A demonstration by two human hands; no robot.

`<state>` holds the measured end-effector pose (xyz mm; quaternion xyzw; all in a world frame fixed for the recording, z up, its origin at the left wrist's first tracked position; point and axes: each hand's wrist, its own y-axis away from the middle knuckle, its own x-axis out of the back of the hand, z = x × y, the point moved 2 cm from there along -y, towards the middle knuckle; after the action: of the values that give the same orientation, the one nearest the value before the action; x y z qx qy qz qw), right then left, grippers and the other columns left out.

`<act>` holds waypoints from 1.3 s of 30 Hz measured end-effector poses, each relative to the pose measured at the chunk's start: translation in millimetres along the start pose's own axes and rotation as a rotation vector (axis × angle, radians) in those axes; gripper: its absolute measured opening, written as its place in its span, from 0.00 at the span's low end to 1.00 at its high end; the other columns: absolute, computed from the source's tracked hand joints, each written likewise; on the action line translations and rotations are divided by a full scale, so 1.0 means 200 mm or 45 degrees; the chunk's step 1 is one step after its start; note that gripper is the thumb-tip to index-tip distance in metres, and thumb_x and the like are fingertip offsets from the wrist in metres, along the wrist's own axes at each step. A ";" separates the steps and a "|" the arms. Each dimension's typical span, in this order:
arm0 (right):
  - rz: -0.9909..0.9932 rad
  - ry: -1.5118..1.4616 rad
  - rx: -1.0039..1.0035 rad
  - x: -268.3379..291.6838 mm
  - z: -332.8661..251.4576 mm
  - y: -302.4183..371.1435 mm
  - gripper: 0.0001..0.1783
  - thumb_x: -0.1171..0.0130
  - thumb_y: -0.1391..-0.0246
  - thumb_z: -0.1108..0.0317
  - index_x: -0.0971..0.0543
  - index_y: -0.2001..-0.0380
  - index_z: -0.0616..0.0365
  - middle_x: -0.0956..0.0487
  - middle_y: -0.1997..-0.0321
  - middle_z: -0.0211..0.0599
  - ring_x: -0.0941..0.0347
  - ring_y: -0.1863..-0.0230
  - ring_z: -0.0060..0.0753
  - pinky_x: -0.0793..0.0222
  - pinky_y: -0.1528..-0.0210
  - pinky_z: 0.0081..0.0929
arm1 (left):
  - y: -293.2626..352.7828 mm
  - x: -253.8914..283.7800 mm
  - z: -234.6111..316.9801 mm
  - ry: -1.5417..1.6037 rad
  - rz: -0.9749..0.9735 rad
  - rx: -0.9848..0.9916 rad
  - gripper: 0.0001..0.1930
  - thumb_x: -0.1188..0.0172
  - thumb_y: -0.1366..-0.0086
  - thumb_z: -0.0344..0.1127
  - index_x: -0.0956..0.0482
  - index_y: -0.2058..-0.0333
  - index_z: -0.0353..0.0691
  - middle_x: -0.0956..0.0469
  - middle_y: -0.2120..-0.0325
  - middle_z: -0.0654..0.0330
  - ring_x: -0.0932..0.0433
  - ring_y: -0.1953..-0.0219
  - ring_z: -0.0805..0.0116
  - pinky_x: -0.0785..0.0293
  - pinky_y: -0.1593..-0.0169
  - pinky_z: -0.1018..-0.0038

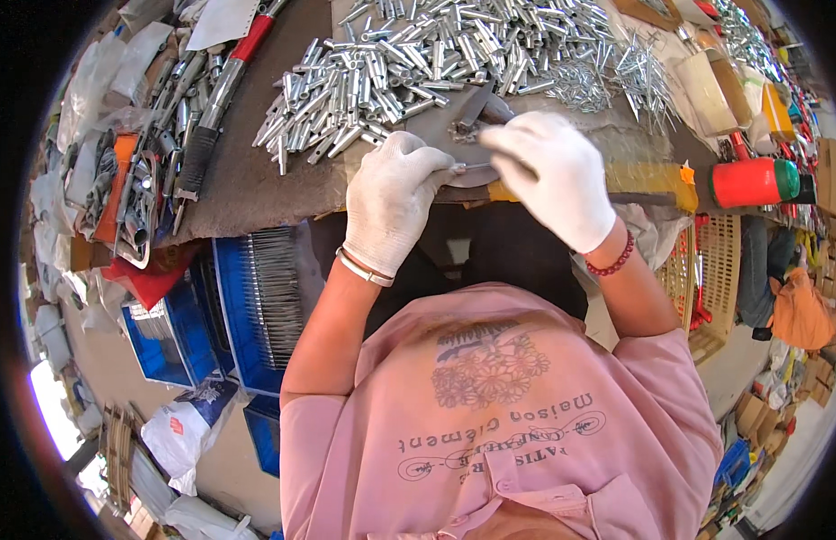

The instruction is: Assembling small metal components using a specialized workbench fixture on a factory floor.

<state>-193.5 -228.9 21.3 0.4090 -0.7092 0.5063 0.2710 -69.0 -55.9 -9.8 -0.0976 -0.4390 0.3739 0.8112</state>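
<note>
My left hand (391, 202), in a white knit glove, is closed with thumb and forefinger pinching a small silvery metal piece (459, 168) above the table's front edge. Close by on the right, my right hand (560, 180), also gloved, has bent fingers. They are smeared by motion, and whether they hold anything cannot be made out. Between the hands lies a curved grey metal part (475, 177), partly covered by the right hand. Just behind stands a dark metal block or fixture (476, 110). Beyond it spreads a heap of short shiny metal tubes (391, 72).
Thin metal pins (645, 76) and smaller bits (580, 85) lie right of the tubes. A red-and-green cylinder (754, 183) is at the right. A long red-and-black handled tool (222, 99) lies left. Blue crates (233, 297) and a yellow basket (724, 270) stand lower beside me.
</note>
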 end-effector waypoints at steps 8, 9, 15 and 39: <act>-0.115 0.105 -0.325 0.05 0.14 0.09 0.23 0.31 0.48 0.74 0.16 0.47 0.50 0.19 0.56 0.38 0.20 0.56 0.46 0.23 0.52 0.37 | 0.00 -0.02 -0.01 0.031 -0.036 0.088 0.05 0.27 0.43 0.32 0.14 0.68 0.46 0.21 0.69 0.58 0.19 0.64 0.52 0.22 0.62 0.61; -0.060 -0.020 -0.349 0.08 0.10 0.11 0.24 0.31 0.47 0.75 0.16 0.46 0.49 0.19 0.57 0.38 0.20 0.58 0.45 0.22 0.54 0.36 | 0.00 -0.02 -0.02 0.029 -0.040 0.086 0.05 0.26 0.43 0.32 0.14 0.68 0.46 0.21 0.69 0.58 0.19 0.64 0.52 0.22 0.62 0.61; 0.108 0.000 -0.183 0.18 -0.07 0.20 0.25 0.31 0.46 0.78 0.13 0.47 0.42 0.21 0.59 0.35 0.21 0.64 0.36 0.23 0.61 0.32 | -0.01 -0.01 -0.02 0.074 -0.059 0.046 0.07 0.26 0.45 0.30 0.14 0.67 0.44 0.21 0.70 0.57 0.19 0.65 0.52 0.23 0.62 0.61; -0.650 -0.688 -0.672 -0.03 -0.09 0.24 0.13 0.36 0.42 0.69 0.16 0.54 0.56 0.17 0.70 0.38 0.21 0.72 0.31 0.27 0.66 0.30 | 0.12 -0.02 0.07 0.148 0.169 0.264 0.12 0.31 0.39 0.24 0.13 0.55 0.38 0.18 0.66 0.55 0.18 0.65 0.60 0.22 0.60 0.70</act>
<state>-231.6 -203.1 -1.5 0.6052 -0.7356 0.1004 0.2872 -94.0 -44.7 -15.0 -0.0636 -0.3430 0.4637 0.8144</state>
